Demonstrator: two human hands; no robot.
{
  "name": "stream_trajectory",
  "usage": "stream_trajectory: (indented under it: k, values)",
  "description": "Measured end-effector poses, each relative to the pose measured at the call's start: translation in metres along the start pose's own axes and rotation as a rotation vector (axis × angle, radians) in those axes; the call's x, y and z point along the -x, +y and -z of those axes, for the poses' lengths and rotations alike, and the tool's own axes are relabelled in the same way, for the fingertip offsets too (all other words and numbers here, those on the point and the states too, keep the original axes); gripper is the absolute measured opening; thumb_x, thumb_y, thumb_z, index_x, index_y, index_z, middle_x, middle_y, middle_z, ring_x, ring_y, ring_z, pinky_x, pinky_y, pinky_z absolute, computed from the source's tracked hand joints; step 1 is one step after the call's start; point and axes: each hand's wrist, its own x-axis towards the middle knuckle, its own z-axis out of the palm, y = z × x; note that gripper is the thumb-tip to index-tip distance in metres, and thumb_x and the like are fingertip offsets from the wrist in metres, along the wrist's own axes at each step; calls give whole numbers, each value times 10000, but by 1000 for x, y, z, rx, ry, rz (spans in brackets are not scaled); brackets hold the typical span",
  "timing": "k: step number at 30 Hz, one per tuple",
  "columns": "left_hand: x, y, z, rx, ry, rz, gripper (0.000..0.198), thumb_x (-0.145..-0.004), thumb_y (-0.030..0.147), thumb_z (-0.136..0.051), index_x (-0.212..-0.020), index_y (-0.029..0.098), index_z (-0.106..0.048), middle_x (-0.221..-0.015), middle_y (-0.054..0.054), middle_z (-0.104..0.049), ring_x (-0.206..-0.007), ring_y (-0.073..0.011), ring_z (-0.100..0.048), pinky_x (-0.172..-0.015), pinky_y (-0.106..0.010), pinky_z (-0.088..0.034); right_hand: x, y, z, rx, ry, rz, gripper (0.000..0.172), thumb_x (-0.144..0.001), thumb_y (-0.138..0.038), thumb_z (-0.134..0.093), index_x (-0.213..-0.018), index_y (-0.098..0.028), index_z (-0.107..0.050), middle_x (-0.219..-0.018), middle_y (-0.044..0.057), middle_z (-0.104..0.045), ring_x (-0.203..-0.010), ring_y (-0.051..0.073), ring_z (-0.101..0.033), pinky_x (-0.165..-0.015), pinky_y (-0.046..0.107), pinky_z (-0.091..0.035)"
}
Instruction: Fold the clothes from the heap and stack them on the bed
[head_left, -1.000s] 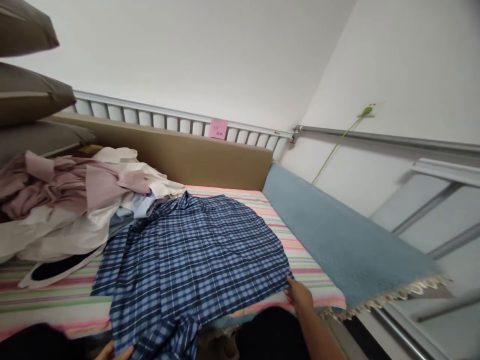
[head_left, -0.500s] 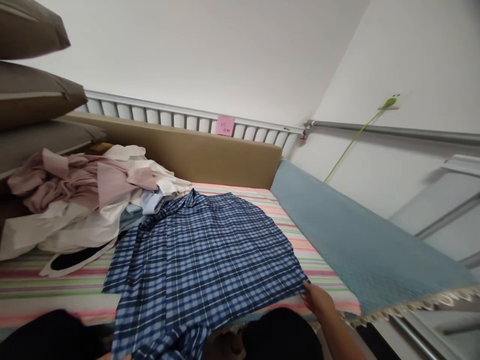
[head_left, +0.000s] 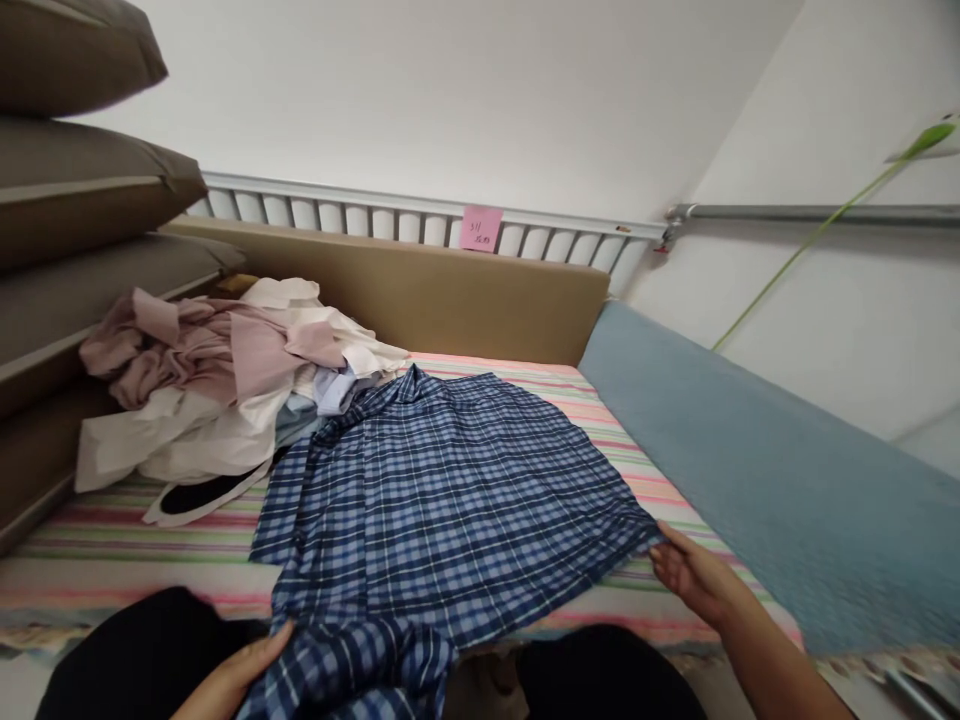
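Note:
A blue plaid shirt (head_left: 465, 490) lies spread over the striped bed cover (head_left: 622, 430), its near end bunched and hanging past the front edge. My right hand (head_left: 694, 575) pinches the shirt's right corner between thumb and fingers, just above the cover. Down at the lower left, my left hand (head_left: 244, 665) grips the bunched near part of the shirt; its fingertips are hidden under the cloth. Left of the shirt, touching its far edge, sits a heap of clothes with a pink garment (head_left: 202, 345) on top and white garments (head_left: 202, 440) around it.
Stacked brown-grey cushions (head_left: 90, 180) rise at the left. A tan board (head_left: 450, 295) stands at the back before a radiator (head_left: 382, 218) bearing a pink note (head_left: 480, 229). A blue padded panel (head_left: 750, 470) slopes along the right, below a pipe (head_left: 810, 215) and a green cable (head_left: 795, 255). My dark-clad knees are at the front.
The view has shifted, so the scene sits further right and the left hand shows more. My right hand has pulled the shirt's corner slightly outward, drawing it into a point.

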Motion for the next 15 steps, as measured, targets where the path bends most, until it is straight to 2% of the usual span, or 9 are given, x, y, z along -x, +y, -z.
stream_trajectory:
  k: [3, 7, 11, 13, 15]
  values:
    - [-10, 21, -15, 73, 25, -3, 360, -688, 345, -706, -992, 156, -669, -907, -80, -725, -926, -280, -661, -807, -386, -538, -10, -28, -29, -91, -21, 13, 69, -791, -137, -549, -742, -185, -552, -546, -3, -636, -476, 106, -599, -493, 193, -488]
    - [-49, 44, -33, 230, 79, -84, 350, -745, 268, -654, -1073, 147, -631, -877, -74, -728, -832, -259, -684, -733, -376, -557, -44, -50, -75, -111, -19, 24, 103, -850, -142, -474, -801, -160, -563, -604, 32, -670, -533, 113, -631, -535, 199, -516]
    - [-88, 57, -42, 265, 219, -195, 270, -790, 194, -601, -1049, 121, -630, -777, -65, -725, -666, -207, -687, -621, -311, -559, -81, -47, -117, -109, 34, 14, 137, -889, -163, -424, -854, -143, -555, -628, 37, -668, -542, 105, -628, -535, 198, -514]
    - [-99, 59, -43, 267, 292, -206, 246, -795, 153, -585, -1033, 113, -632, -738, -54, -718, -607, -185, -676, -581, -281, -549, -95, -40, -131, -97, 77, 2, 148, -904, -184, -412, -909, -134, -552, -692, 33, -672, -546, 95, -620, -530, 204, -512]
    - [-103, 60, -43, 272, 296, -181, 226, -807, 159, -570, -1017, 103, -634, -723, -56, -713, -592, -185, -671, -567, -283, -546, -105, -34, -139, -82, 112, -6, 173, -911, -227, -425, -975, -125, -548, -782, 29, -669, -576, 90, -616, -537, 218, -515]
